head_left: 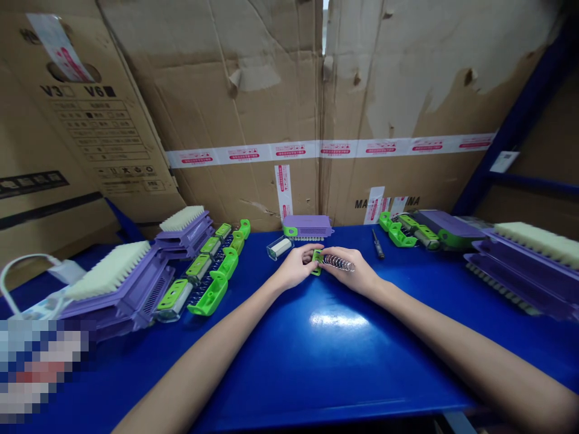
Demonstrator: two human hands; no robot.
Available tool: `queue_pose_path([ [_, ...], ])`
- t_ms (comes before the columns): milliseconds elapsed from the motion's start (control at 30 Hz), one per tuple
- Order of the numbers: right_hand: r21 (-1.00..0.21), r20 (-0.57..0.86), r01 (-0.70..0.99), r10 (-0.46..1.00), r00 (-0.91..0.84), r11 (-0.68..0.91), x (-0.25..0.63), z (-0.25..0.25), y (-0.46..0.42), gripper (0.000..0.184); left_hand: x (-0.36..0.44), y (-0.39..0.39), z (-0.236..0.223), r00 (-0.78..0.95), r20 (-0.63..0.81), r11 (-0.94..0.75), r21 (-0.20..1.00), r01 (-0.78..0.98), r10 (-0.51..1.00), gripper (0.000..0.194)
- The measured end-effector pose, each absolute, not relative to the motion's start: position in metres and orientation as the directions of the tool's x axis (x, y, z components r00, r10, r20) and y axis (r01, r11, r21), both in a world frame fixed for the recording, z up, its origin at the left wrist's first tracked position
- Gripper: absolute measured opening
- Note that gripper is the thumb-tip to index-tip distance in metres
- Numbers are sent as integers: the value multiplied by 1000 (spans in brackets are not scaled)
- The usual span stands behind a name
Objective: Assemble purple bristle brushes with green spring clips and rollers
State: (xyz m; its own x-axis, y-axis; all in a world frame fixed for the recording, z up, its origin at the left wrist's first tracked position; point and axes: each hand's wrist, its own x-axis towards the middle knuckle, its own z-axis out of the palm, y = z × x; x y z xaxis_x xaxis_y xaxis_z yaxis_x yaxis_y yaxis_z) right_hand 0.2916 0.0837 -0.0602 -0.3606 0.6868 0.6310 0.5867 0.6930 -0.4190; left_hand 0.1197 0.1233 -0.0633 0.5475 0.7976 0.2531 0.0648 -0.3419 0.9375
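Observation:
My left hand [294, 267] is closed on a small green plastic plate [317, 263] with holes in it. Against the plate's right side, my right hand [359, 271] is closed with a metal coil spring [339, 263] lying across its fingers. The fingertips of both hands meet at the plate; whether the spring is attached to it I cannot tell. Just beyond my left hand lies a clear plastic case with a white block [280, 248] in it. Behind the hands rests a purple plastic housing [307, 225] with a green end and white bristles underneath.
Purple brush housings [122, 295] are stacked at left, beside clear cases with green tops [173, 298], springs and green end pieces [209, 295]. More parts and purple housings [520, 265] stand at right. A screwdriver [378, 244] lies on the blue table [289, 361]. Cardboard [253, 96] walls the back.

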Motion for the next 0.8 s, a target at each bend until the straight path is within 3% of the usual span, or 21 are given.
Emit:
queue_pose_path([
  [400, -602, 551, 493, 773, -314, 629, 288, -56, 82, 15, 117, 130, -67, 562, 261, -261, 962, -83, 785, 51],
  [800, -730, 411, 448, 855, -316, 517, 291, -58, 87, 18, 120, 128, -68, 516, 269, -303, 953, -19, 813, 43],
])
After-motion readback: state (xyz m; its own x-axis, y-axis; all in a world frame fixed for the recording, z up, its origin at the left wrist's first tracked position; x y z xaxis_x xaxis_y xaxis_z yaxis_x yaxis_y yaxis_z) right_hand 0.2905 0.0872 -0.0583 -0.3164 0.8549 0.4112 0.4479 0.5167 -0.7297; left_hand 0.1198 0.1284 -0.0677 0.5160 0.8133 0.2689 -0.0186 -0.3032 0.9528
